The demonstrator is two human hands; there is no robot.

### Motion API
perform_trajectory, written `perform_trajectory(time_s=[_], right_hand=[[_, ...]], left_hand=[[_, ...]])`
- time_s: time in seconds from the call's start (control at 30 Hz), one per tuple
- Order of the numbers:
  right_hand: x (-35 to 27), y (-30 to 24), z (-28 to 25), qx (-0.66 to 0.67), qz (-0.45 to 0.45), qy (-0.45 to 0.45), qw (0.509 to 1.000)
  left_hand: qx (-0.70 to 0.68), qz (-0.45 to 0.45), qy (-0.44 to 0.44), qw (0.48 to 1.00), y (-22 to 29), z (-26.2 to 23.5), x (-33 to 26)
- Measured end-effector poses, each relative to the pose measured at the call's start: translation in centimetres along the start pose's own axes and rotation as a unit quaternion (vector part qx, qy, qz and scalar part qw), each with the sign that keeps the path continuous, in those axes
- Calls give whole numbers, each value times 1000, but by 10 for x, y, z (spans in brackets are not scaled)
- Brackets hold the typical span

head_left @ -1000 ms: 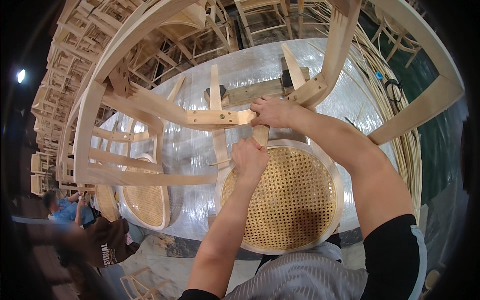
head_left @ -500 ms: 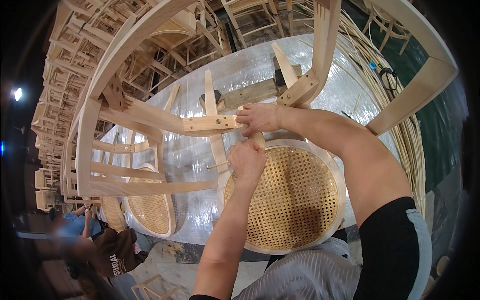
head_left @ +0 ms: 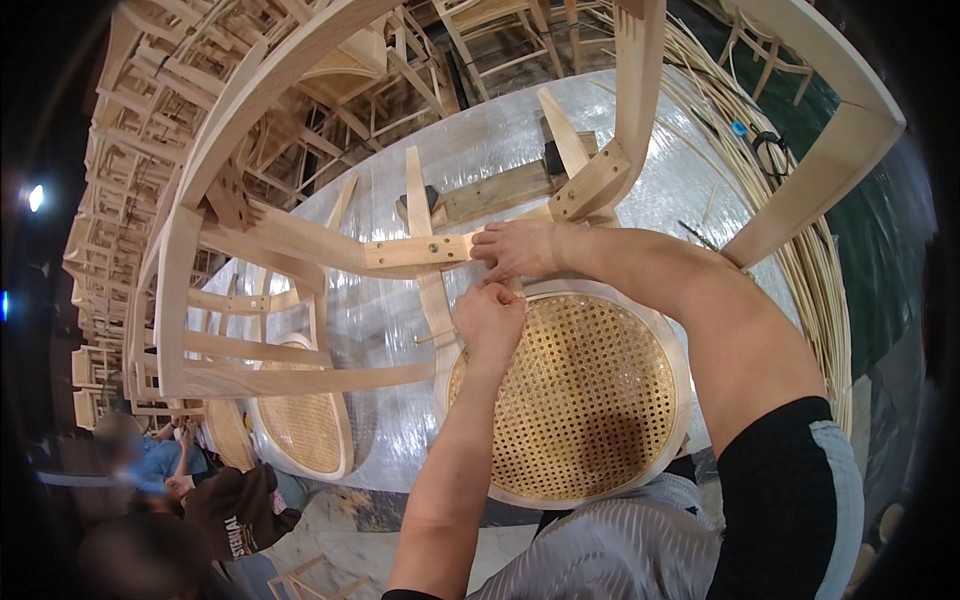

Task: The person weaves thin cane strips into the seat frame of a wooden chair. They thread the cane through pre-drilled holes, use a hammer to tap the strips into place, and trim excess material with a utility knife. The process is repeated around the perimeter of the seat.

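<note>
A pale wooden chair frame [head_left: 300, 232] with a round woven cane panel [head_left: 580, 400] rests before me. My left hand [head_left: 490, 318] is closed beside the panel's upper left rim. A thin pale stick [head_left: 428, 340] pokes out from it to the left; its other end is hidden in the fist. Just above, my right hand [head_left: 518, 248] curls over the chair's curved rail [head_left: 415, 252], at the rail's inner end, its fingertips partly hidden. Dark screw heads show in this rail and in the matching rail [head_left: 592, 182] to the right.
Plastic film covers the work table [head_left: 390, 350]. A wooden block [head_left: 490, 198] lies behind the rails. Long rattan canes [head_left: 815, 290] run along the right edge. Another cane-panelled chair [head_left: 300, 415] stands left, near a co-worker [head_left: 230, 510]. Stacked chair frames [head_left: 130, 200] fill the far left.
My left hand has shifted slightly and less of the stick shows. The right hand stays at the rail. People at the lower left have moved.
</note>
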State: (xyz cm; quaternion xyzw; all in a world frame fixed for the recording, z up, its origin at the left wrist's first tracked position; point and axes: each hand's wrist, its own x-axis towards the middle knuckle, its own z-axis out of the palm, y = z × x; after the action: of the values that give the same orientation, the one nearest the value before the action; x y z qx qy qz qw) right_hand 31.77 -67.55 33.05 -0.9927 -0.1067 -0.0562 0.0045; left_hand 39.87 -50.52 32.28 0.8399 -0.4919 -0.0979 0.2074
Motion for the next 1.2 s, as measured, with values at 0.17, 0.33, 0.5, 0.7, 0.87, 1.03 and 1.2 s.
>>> perform_trajectory(time_s=[0.17,0.33,0.5,0.7,0.87,1.03,1.2], right_hand=[[-3,-5,-5,-47,-5,-7,999],[0,-12,3,-13,24,-19,999],[-30,-18,-8,-41,104,115,987],[-54,-127,-49,171,244,389,872],[-160,-265,-58,135,398,434,797],[-346,-287,19,-38,761,288,580],[-430,-273,48,-66,795,29,603]], left_hand=[[-58,2,-13,998,-12,5,2],[-62,16,0,998,-24,10,3],[-122,21,-52,991,-15,20,15],[-144,38,-87,985,-44,22,23],[-184,-32,-94,978,-51,14,24],[-235,-25,-140,962,-26,27,21],[-197,-21,-151,968,-26,24,24]])
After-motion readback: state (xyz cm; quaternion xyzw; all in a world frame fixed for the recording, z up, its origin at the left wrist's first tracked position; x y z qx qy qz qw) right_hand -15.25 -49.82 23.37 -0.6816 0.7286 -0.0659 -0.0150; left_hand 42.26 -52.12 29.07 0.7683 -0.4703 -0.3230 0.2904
